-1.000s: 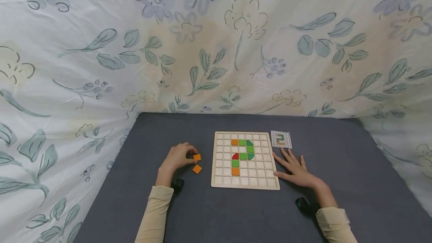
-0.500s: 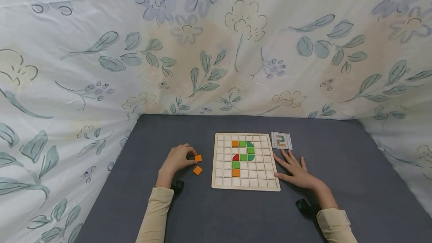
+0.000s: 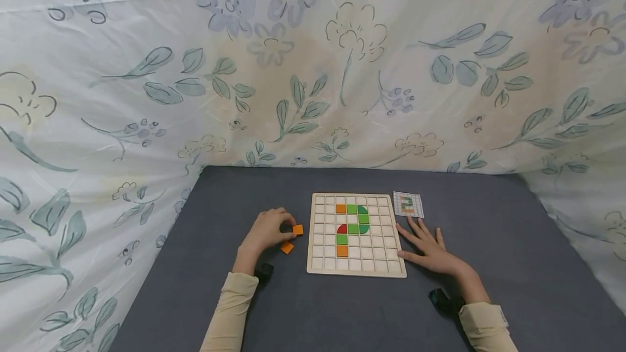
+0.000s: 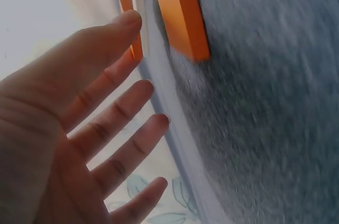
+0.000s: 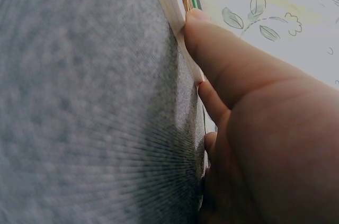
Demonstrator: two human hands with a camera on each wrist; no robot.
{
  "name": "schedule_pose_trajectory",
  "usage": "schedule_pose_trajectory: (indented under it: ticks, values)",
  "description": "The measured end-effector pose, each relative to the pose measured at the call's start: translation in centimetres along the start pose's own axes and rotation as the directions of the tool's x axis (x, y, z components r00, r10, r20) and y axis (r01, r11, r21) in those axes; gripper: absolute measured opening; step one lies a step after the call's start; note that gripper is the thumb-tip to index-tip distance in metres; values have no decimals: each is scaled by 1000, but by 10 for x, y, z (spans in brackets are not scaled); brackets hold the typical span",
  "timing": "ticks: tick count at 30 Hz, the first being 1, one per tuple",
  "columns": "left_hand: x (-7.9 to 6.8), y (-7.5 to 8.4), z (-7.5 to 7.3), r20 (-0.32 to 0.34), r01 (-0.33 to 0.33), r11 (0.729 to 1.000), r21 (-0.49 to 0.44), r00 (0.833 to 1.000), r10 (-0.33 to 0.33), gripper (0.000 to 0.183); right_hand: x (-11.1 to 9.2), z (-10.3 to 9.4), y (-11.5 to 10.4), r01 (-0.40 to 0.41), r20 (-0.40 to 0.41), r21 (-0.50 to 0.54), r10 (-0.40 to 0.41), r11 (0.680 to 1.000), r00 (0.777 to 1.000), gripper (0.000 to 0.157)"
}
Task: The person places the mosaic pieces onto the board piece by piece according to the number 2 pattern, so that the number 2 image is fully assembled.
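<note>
Between thumb and forefinger my left hand (image 3: 268, 230) pinches an orange square tile (image 3: 298, 230), just left of the board. The same held tile (image 4: 137, 46) shows edge-on in the left wrist view. A second orange tile (image 3: 287, 247) lies on the table under that hand. The wooden grid board (image 3: 318, 265) carries orange, green and red pieces in a curved figure. My right hand (image 3: 430, 246) lies with fingers spread at the board's right edge. In the right wrist view its thumb (image 5: 212, 44) touches the board's rim (image 5: 177, 15).
A small pattern card (image 3: 408, 205) with a printed coloured grid lies beyond my right fingertips, by the board's upper right corner. Dark cloth (image 3: 342, 308) covers the table. A flowered curtain (image 3: 313, 69) hangs behind and along the sides.
My left hand has moved right toward the board with the pinched orange tile, away from the tile on the table. My right hand has stayed in place.
</note>
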State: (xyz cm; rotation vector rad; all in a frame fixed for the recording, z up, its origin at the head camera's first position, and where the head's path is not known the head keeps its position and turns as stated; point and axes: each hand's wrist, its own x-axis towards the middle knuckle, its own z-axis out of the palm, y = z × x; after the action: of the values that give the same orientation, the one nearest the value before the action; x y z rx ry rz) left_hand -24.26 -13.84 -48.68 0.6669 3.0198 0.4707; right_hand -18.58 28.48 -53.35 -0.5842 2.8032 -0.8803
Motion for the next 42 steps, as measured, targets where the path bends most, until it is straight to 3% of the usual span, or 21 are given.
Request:
schedule_pose_trajectory:
  ticks: [9,23,42]
  values:
    - [3,15,3,11,-46,998,-30,999,46,26,1,0,2,-6,3,-15,6,1000,1000,70]
    - [9,44,10,8,-150,989,18,989,149,27,1,-1,-1,-13,3,-18,13,1000,1000,70]
    - [20,79,26,46,-283,955,95,959,279,24,1,-1,0,-4,-3,-11,4,1000,1000,70]
